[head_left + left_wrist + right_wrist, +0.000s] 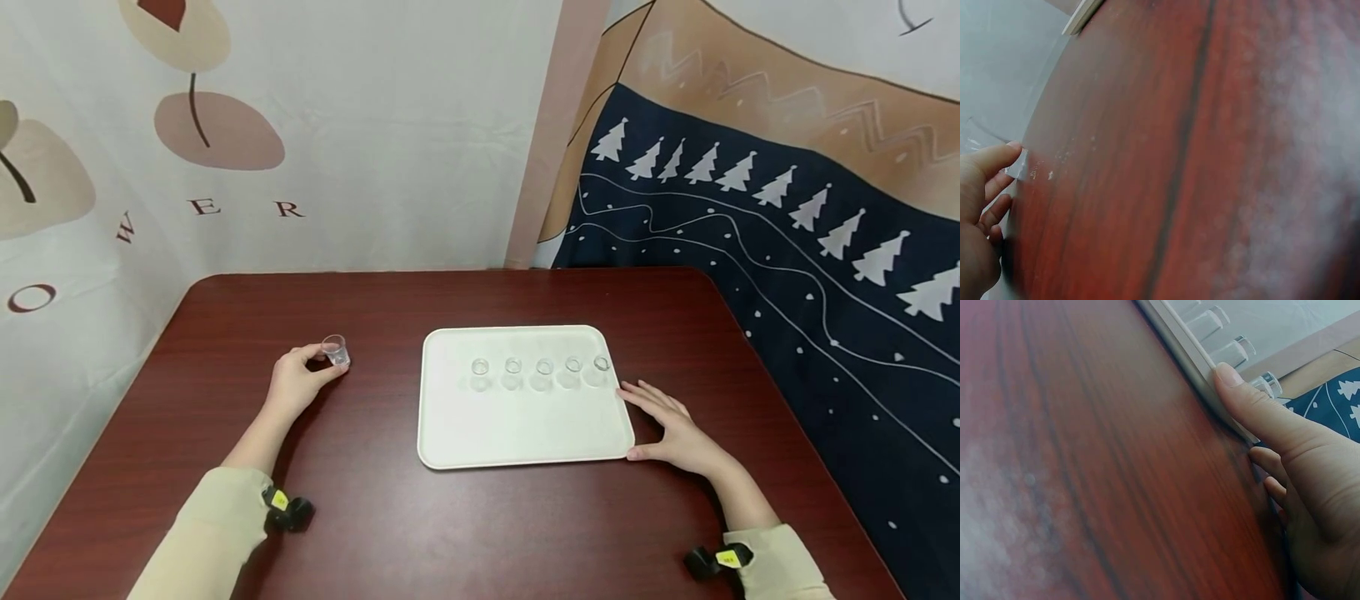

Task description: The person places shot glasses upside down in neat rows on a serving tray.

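Note:
Between thumb and fingers, my left hand pinches a small clear cup over the left part of the table. The left wrist view catches the same hand at its left edge, with the see-through cup only partly visible. A white rectangular tray lies at mid-table. Several clear cups stand on it in a row. My right hand rests against the tray's right edge, fingers extended along the side and thumb at the near corner. In the right wrist view, the thumb touches the tray's rim.
The dark red wooden table has rounded far corners. Behind it hangs a pale printed cloth, and to the right a navy cloth with white trees. Each wrist carries a black camera.

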`<state>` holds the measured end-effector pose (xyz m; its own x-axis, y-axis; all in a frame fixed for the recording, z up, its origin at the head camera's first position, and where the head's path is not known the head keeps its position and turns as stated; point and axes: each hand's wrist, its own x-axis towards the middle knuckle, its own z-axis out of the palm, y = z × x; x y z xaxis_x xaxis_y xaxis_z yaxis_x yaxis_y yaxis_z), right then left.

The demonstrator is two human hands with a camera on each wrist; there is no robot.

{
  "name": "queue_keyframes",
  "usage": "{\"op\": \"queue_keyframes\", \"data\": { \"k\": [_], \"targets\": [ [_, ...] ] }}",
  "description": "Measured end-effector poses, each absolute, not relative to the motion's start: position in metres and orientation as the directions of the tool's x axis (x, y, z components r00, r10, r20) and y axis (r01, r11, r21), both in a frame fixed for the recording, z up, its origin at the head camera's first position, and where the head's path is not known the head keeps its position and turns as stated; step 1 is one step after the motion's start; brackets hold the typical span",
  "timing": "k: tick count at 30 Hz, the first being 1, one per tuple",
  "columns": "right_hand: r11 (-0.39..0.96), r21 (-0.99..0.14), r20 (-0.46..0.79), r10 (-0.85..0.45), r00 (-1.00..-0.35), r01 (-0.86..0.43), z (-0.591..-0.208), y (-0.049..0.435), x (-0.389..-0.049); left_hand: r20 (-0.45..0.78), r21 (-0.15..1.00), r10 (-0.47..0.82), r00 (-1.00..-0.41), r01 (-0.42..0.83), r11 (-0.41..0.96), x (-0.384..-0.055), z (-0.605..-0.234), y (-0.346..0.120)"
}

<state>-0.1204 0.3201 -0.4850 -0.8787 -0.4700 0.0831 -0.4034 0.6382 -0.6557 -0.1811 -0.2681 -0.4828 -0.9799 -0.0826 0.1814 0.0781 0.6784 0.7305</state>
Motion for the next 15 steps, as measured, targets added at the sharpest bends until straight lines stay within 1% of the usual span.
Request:
{"op": "queue_keyframes", "data": {
  "k": [5, 15],
  "targets": [
    [0.636, -0.658, 0.087, -0.469, -0.879, -0.404, -0.485, 0.319, -0.120, 0.174, 0.731, -0.109, -0.979, 0.054, 0.680, -0.175, -0.478, -0.272],
    [0.641, -0.657, 0.076, -0.467, -0.881, -0.397, -0.486, 0.320, -0.120, 0.254, 0.751, -0.159, -0.954, 0.091, 0.654, -0.159, -0.462, -0.273]
  ]
}}
